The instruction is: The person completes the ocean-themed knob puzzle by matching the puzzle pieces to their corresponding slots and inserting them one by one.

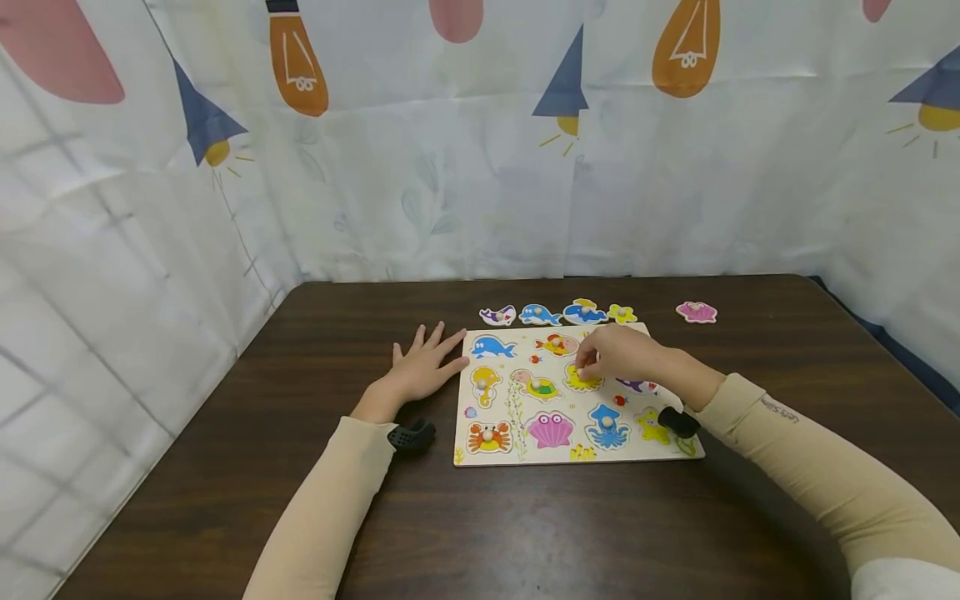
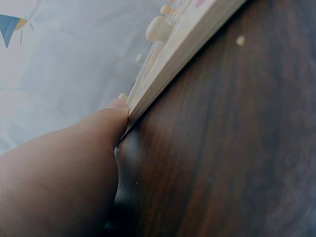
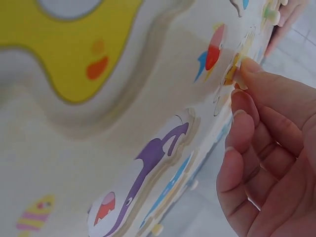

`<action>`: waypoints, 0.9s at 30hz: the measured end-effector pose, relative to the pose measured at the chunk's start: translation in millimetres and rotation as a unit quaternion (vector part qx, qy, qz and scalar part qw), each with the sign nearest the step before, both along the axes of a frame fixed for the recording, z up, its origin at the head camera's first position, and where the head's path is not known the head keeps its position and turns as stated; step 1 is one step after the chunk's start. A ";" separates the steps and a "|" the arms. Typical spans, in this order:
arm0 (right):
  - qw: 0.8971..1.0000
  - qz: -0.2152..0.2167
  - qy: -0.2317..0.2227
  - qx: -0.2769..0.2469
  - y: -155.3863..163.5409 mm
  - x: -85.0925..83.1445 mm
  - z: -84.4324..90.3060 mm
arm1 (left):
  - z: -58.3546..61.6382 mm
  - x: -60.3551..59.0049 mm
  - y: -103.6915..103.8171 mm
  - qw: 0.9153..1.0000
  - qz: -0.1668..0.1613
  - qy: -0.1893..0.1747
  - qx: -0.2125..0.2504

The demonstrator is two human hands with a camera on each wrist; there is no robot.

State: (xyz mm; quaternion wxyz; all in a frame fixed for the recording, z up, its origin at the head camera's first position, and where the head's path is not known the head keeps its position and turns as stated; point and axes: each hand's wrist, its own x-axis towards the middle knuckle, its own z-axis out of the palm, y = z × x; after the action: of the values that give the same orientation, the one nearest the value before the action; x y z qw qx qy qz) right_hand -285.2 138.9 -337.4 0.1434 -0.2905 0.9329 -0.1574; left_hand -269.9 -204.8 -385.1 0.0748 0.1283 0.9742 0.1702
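A wooden peg puzzle board (image 1: 517, 457) with sea animal pictures lies on the dark table. My right hand (image 1: 626, 354) reaches over it, and its thumb and forefinger pinch a yellow puzzle piece (image 1: 581, 382) at the board's upper middle. In the right wrist view that piece (image 3: 231, 74) is partly hidden by the fingertips; whether it sits fully in its recess I cannot tell. Fingers spread, my left hand (image 1: 420, 371) rests on the table at the board's left side. Its thumb (image 2: 101, 123) touches the board's edge (image 2: 163, 74) in the left wrist view.
Behind the board lie several loose pieces: a purple whale (image 1: 498, 316), a blue dolphin (image 1: 540, 315), a blue whale (image 1: 585, 314) and a yellow starfish (image 1: 622, 313). A pink shell piece (image 1: 696, 312) lies farther right. Knobbed pieces on the board include a crab (image 1: 480, 437) and a blue squid (image 1: 607, 435).
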 end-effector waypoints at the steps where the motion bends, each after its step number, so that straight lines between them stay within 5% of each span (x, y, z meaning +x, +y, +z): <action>1: 1.000 0.000 -0.001 -0.001 0.4 -0.2 -0.1 | -0.1 0.3 0.0 1.000 0.000 0.000 0.001; 12: 0.998 -0.010 0.039 -0.055 22.6 0.2 18.8 | -3.2 1.0 -0.5 1.000 -0.002 0.001 -0.002; 22: 0.984 -0.100 0.069 -0.128 76.6 -8.9 59.4 | -0.1 0.8 1.4 1.000 -0.001 0.005 -0.005; 27: 0.978 -0.129 0.079 -0.142 97.6 -16.6 61.6 | 0.1 1.5 1.5 1.000 0.004 0.004 -0.006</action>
State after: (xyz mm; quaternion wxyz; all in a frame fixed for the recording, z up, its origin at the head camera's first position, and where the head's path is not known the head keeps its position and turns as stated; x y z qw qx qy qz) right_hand -301.8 236.5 -275.9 0.0046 -0.1970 0.9389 -0.2822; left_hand -268.3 -203.3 -384.9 0.0712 0.1245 0.9760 0.1638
